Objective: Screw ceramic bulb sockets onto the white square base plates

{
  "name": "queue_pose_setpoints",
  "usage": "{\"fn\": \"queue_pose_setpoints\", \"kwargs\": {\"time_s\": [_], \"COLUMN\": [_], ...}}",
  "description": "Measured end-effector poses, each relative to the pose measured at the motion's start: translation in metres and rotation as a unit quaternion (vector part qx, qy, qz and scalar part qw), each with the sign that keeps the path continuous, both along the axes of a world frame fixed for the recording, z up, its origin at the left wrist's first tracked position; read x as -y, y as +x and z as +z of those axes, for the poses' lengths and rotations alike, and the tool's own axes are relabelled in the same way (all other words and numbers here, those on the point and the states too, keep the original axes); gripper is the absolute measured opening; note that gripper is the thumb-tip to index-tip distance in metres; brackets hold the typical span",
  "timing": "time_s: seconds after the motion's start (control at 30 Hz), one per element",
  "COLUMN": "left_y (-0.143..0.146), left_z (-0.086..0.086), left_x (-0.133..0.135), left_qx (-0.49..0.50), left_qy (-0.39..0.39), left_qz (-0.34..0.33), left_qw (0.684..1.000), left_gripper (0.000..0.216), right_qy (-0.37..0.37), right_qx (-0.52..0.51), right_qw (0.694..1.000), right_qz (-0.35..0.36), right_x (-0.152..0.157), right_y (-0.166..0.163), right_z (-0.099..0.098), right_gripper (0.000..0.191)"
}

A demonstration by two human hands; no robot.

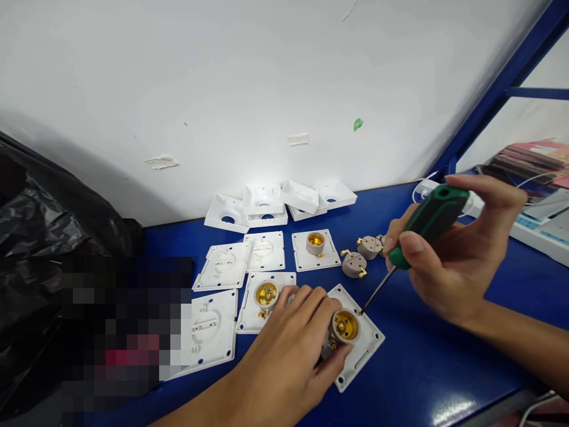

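Note:
My left hand [297, 350] grips a lamp socket [345, 326] with a brass-coloured inside, seated on a square white base plate [362, 356]. Thumb and fingers close round the socket's near side. In my right hand [462, 267] is a screwdriver [433, 222] with a green and black handle, tilted so its tip meets the plate beside the socket. Left of the left hand lies another plate with a socket [267, 293]. A third socket [315, 242] sits on a plate farther back. Loose grey socket bases [354, 265] with brass contacts lie near the screwdriver.
Several white covers [262, 198] are piled against the wall. Bare white plates [222, 267] lie at the left on the blue table [427, 362]. A black plastic bag [57, 237] bulges at the left edge. At the right are a white power strip [542, 237] and a blue frame [489, 89].

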State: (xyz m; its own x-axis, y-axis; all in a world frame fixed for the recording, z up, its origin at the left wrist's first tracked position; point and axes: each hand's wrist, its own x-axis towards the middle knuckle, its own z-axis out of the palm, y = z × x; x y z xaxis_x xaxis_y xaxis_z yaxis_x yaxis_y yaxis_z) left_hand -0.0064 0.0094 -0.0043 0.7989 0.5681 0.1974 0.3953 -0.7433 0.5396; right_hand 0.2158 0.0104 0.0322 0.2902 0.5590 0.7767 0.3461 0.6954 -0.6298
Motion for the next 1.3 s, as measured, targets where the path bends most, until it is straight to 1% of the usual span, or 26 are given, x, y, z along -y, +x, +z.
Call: {"fn": "queue_pose_setpoints", "kwargs": {"time_s": [0.13,0.23,0.3,0.4,0.47,0.53,0.63,0.7,0.73,0.77,0.83,0.9,0.93,1.07,1.2,1.3], "left_y": [0.002,0.002,0.001,0.001,0.001,0.001,0.001,0.001,0.001,0.001,0.001,0.001,0.001,0.002,0.002,0.003], "left_z": [0.002,0.007,0.008,0.009,0.008,0.009,0.01,0.011,0.011,0.011,0.01,0.007,0.005,0.002,0.004,0.008], "left_x": [0.002,0.004,0.003,0.003,0.002,0.002,0.002,0.002,0.002,0.002,0.001,0.001,0.001,0.0,0.001,0.002], "left_qx": [-0.002,0.001,0.014,0.028,0.028,0.03,0.052,0.069,0.076,0.081,0.09,0.093,0.092,0.083,0.056,0.046], "left_qy": [-0.007,-0.025,-0.04,-0.056,-0.072,-0.094,-0.125,-0.133,-0.134,-0.134,-0.13,-0.127,-0.128,-0.13,-0.107,-0.093], "left_qz": [0.008,0.001,-0.007,-0.01,-0.001,0.004,0.0,-0.002,-0.003,-0.003,-0.002,0.012,0.021,0.052,0.055,0.045], "left_qw": [1.0,1.0,0.999,0.998,0.997,0.995,0.991,0.989,0.988,0.988,0.987,0.988,0.987,0.987,0.991,0.994], "left_gripper": [0.027,0.038,0.042,0.034,0.028,0.027,0.038,0.048,0.05,0.049,0.041,0.032,0.03,0.038,0.038,0.035], "right_qy": [-0.026,-0.044,-0.05,-0.067,-0.105,-0.143,-0.179,-0.198,-0.207,-0.216,-0.234,-0.252,-0.258,-0.261,-0.227,-0.191], "right_qx": [-0.038,-0.051,-0.059,-0.077,-0.099,-0.118,-0.125,-0.119,-0.113,-0.108,-0.102,-0.109,-0.117,-0.136,-0.099,-0.083], "right_qw": [0.999,0.997,0.995,0.992,0.986,0.977,0.969,0.964,0.962,0.959,0.954,0.947,0.944,0.939,0.954,0.965], "right_qz": [0.019,0.038,0.057,0.075,0.088,0.102,0.118,0.131,0.139,0.148,0.161,0.169,0.172,0.179,0.17,0.158], "right_x": [0.005,0.004,0.003,0.0,-0.001,-0.003,-0.006,-0.009,-0.011,-0.012,-0.014,-0.014,-0.014,-0.012,-0.009,-0.004], "right_y": [-0.002,-0.003,-0.002,0.0,0.001,0.002,0.004,0.006,0.007,0.007,0.008,0.008,0.008,0.006,0.003,-0.001], "right_z": [-0.003,-0.004,-0.004,-0.004,-0.005,-0.006,-0.009,-0.012,-0.013,-0.014,-0.015,-0.015,-0.015,-0.014,-0.014,-0.014], "right_gripper": [0.044,0.042,0.041,0.041,0.043,0.043,0.042,0.041,0.039,0.038,0.035,0.033,0.033,0.035,0.039,0.043]}}
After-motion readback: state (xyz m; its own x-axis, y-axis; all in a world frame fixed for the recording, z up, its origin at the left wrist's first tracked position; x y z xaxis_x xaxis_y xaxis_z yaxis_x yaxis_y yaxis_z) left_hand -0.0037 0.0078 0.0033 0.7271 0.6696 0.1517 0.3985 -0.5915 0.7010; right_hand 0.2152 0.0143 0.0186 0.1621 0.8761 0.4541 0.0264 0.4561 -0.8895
